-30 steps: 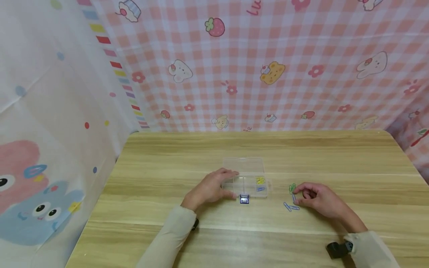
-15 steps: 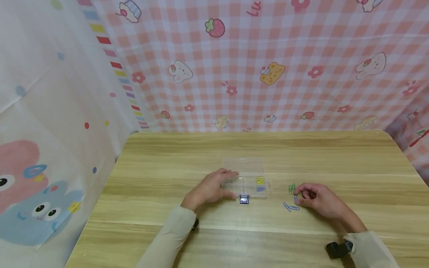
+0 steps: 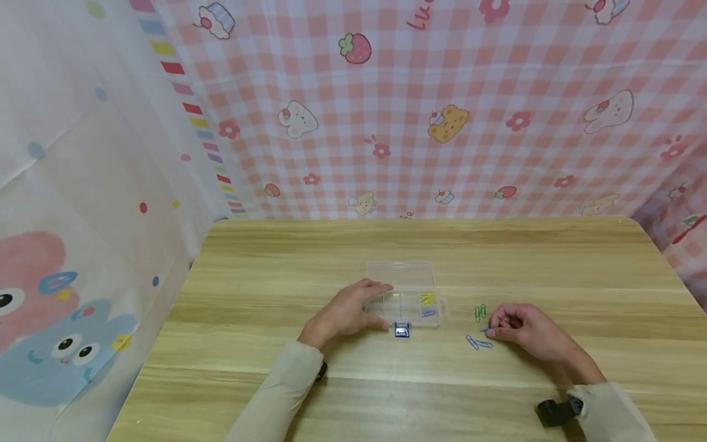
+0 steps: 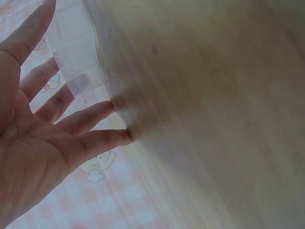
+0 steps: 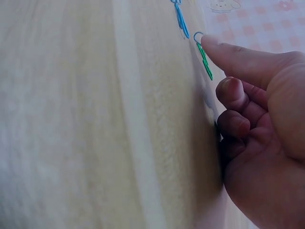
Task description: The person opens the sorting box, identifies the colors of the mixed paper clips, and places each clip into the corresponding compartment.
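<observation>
A clear plastic compartment box (image 3: 410, 314) lies on the table with its lid (image 3: 401, 275) raised at the back. My left hand (image 3: 345, 309) holds its left side, thumb at the front and fingers behind. Several yellow paper clips (image 3: 428, 299) occupy the back right compartment, with blue (image 3: 428, 314) in the compartment in front. Off to the right, my right hand (image 3: 525, 325) pinches a blue paper clip (image 3: 484, 330) between thumb and index finger, its other fingers curled. Two loose blue paper clips (image 3: 478, 342) lie just in front, and green paper clips (image 3: 480, 312) just behind.
A small dark-blue-edged piece (image 3: 402, 330) sits at the box's front edge. The wooden table (image 3: 276, 245) meets a pink checked cloth (image 3: 386, 166) at the back and a white printed cloth (image 3: 110, 184) at the left.
The blue paper clip at my right fingertips has turned from pointing away to lying sideways, and those fingers have shifted slightly right of the green clips. My left hand stays on the box.
</observation>
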`<state>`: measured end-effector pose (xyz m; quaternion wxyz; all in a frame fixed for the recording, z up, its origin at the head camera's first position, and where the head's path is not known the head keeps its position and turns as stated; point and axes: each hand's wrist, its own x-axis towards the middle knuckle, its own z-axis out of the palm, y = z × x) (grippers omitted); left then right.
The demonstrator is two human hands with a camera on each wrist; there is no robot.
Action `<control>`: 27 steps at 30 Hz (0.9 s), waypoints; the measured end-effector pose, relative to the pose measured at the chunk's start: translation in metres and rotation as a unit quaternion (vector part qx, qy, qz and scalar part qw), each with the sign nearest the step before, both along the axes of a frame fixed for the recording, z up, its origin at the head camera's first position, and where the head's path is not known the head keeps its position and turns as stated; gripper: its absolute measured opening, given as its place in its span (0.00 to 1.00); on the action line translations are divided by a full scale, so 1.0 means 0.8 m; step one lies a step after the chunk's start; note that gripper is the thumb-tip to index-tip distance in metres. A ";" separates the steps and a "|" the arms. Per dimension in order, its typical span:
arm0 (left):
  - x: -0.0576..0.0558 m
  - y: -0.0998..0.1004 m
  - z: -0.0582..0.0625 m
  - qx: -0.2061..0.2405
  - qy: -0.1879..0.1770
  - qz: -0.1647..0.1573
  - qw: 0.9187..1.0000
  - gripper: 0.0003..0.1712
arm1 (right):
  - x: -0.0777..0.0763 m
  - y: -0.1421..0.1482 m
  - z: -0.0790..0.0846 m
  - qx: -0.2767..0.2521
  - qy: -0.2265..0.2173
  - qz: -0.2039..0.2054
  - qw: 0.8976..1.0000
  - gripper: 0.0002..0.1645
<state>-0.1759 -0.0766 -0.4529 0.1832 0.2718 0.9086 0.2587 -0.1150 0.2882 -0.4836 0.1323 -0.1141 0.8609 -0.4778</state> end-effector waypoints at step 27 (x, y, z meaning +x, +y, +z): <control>0.002 -0.001 0.001 -0.003 -0.005 0.004 1.000 0.42 | 0.001 0.000 0.004 -0.002 -0.009 -0.068 0.998 0.05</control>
